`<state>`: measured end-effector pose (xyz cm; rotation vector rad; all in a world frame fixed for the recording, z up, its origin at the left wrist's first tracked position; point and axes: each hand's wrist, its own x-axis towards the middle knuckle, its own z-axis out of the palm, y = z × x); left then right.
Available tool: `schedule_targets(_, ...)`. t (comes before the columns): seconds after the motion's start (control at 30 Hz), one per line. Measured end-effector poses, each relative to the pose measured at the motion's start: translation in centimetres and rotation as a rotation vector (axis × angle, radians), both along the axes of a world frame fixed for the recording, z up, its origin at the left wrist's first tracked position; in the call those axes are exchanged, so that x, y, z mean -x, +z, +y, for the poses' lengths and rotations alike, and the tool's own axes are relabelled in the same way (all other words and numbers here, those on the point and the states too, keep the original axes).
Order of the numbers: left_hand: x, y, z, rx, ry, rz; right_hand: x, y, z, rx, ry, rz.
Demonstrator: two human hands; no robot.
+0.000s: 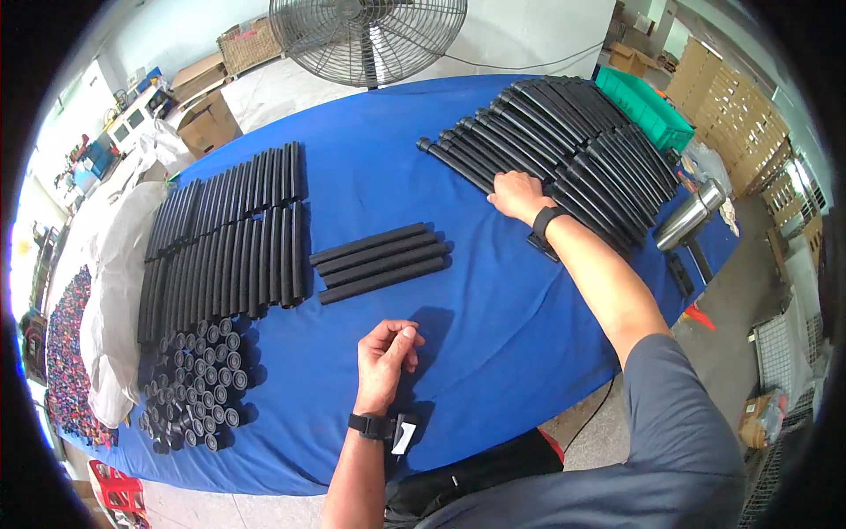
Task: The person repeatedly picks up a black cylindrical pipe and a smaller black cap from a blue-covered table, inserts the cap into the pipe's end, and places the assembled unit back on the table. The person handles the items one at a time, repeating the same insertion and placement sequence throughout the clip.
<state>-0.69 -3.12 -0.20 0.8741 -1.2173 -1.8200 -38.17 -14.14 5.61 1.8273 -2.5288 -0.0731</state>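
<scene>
On the right side of the table, my right hand (pixel 518 196) is closed at the outermost black tube (pixel 458 166) of a fanned row. Its fingertips are partly hidden. Many capped black tubes (pixel 573 132) lie side by side beyond it. My left hand (pixel 386 357) hovers low over the blue cloth with curled fingers, the thumb against them, and nothing visible inside. Ahead of the left hand, several loose black foam-like sleeves (pixel 379 260) lie parallel in the middle. More black sleeves (pixel 220 238) form two rows on the left, above a cluster of round black caps (pixel 203 379).
A blue cloth (pixel 352 185) covers the table. A green crate (pixel 643 110) and a metal cylinder on a stand (pixel 692 216) border the right side. A large fan (pixel 366 35) stands beyond the far edge. White sheeting (pixel 119 300) lies at the left edge. A white-and-black item (pixel 404 436) is beside my left wrist.
</scene>
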Motion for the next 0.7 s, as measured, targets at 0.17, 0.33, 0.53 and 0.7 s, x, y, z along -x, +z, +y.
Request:
schedule_targets(0.17, -0.4, 0.0, 0.0, 0.009, 0.013, 0.015, -0.1, 0.4, 0.1, 0.022, 0.039, -0.028)
schedule_targets(0.33, -0.4, 0.3, 0.0, -0.013, 0.004, -0.017, 0.2, -0.1, 0.8, 0.068, 0.039, 0.043)
schedule_targets(0.53, -0.3, 0.1, 0.0, -0.024, -0.007, -0.015, -0.8, -0.1, 1.4, 0.120, 0.048, -0.009)
schedule_targets(0.7, -0.1, 0.3, -0.1, -0.015, 0.012, 0.012, -1.0, -0.3, 0.9, 0.135, 0.091, -0.015)
